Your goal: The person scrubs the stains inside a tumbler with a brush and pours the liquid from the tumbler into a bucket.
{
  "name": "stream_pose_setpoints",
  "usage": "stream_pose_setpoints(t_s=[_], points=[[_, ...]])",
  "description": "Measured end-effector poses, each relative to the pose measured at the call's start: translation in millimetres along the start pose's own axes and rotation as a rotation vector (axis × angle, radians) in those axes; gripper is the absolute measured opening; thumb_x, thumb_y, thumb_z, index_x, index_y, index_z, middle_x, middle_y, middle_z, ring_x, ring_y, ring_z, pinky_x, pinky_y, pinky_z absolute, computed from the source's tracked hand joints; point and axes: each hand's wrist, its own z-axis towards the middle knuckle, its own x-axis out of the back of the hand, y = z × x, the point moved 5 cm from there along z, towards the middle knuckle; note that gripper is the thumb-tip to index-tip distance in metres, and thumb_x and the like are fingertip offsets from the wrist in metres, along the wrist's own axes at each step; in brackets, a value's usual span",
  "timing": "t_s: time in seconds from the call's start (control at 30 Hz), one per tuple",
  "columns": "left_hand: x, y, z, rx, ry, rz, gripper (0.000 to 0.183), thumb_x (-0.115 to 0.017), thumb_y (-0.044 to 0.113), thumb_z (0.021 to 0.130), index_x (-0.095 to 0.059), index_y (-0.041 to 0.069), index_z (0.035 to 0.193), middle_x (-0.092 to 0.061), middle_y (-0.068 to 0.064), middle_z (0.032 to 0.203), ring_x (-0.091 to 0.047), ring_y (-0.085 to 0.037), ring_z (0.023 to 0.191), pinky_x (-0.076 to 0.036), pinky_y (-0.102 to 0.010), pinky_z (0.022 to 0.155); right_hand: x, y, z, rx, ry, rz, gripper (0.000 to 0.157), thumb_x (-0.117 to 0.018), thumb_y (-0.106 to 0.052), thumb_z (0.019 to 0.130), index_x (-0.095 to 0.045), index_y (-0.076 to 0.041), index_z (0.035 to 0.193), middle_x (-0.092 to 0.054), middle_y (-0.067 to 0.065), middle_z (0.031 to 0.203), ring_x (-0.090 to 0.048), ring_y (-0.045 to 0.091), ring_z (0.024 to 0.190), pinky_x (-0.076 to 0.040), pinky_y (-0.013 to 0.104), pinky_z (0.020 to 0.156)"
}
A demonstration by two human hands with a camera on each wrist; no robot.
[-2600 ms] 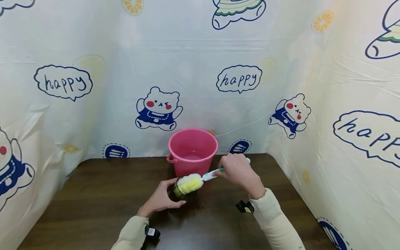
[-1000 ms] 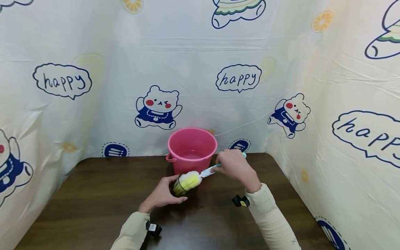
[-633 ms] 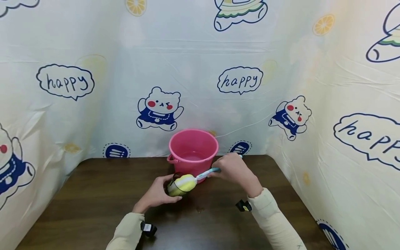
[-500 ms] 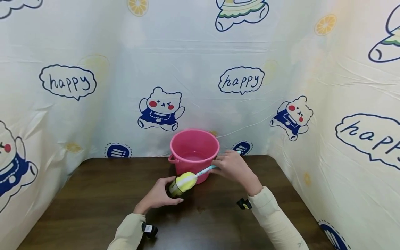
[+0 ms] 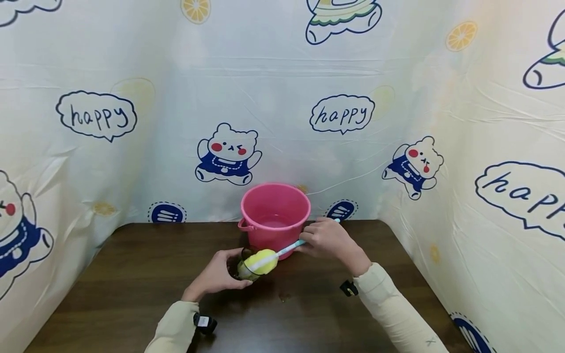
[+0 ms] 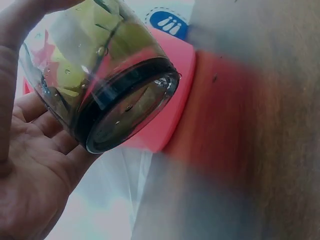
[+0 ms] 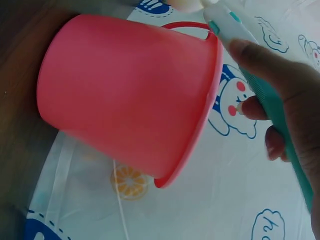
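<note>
My left hand (image 5: 220, 272) grips a dark tinted glass cup (image 6: 125, 100), tilted with its mouth toward the right in the head view. Water drops cling to the glass in the left wrist view. A bottle brush with a yellow and white sponge head (image 5: 264, 261) sits partly inside the cup. My right hand (image 5: 328, 240) holds the brush by its white and teal handle (image 7: 272, 107), fingers curled round it. Both hands are above the table, in front of the pink bucket (image 5: 275, 235). The far end of the handle is mostly hidden behind the right hand.
The pink bucket stands upright at the back of the dark wooden table (image 5: 145, 274), close to a printed curtain (image 5: 282, 73). A little water appears to lie in its bottom. A small wet patch (image 5: 284, 297) marks the tabletop in front of it.
The left hand and cup have shifted slightly left and toward the person. The sponge head has turned, showing mostly yellow instead of its white stripe. The bucket has stayed in place.
</note>
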Motion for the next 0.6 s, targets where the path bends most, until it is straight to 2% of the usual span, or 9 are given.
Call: stream_pose_setpoints(t_s=[0.13,0.27,0.43,0.6], points=[[-5.0,-2.5,0.8,0.008,-0.004,-0.017,0.072,-0.092,0.039,0.071,-0.064,0.018,0.134,-0.069,0.005,0.120,-0.063,-0.015,0.103,-0.055,-0.030,0.089,4.5,-3,2,0.020,0.037,-0.015,0.030,-0.090,-0.043,0.074,-0.075,-0.018,0.080,-0.071,-0.008,0.072,-0.060,0.006,0.060,-0.048,0.020,0.060],[-8.2,-5.4,1.1,0.033,0.002,0.002,0.078,-0.092,0.042,0.071,-0.061,0.015,0.138,-0.068,0.004,0.123,-0.062,-0.016,0.107,-0.055,-0.031,0.091,5.2,-1,5,-0.021,0.030,-0.045,0.030,-0.089,-0.044,0.076,-0.076,-0.017,0.083,-0.073,-0.007,0.074,-0.060,0.007,0.062,-0.048,0.020,0.061],[-8.1,-7.2,-0.1,0.053,0.005,0.035,0.084,-0.091,0.045,0.071,-0.059,0.010,0.140,-0.067,0.001,0.127,-0.062,-0.015,0.109,-0.054,-0.030,0.093,-1.1,2,5,-0.088,-0.039,-0.042,0.029,-0.084,-0.046,0.080,-0.079,-0.018,0.087,-0.076,-0.007,0.080,-0.062,0.007,0.066,-0.049,0.021,0.063],[-3.4,-8.1,-0.3,0.042,0.021,0.019,0.082,-0.093,0.040,0.071,-0.059,0.010,0.140,-0.067,-0.002,0.128,-0.065,-0.018,0.109,-0.056,-0.033,0.092,-4.8,4,2,-0.140,-0.126,-0.022,0.029,-0.083,-0.046,0.081,-0.081,-0.019,0.091,-0.077,-0.008,0.082,-0.065,0.007,0.070,-0.052,0.022,0.068]])
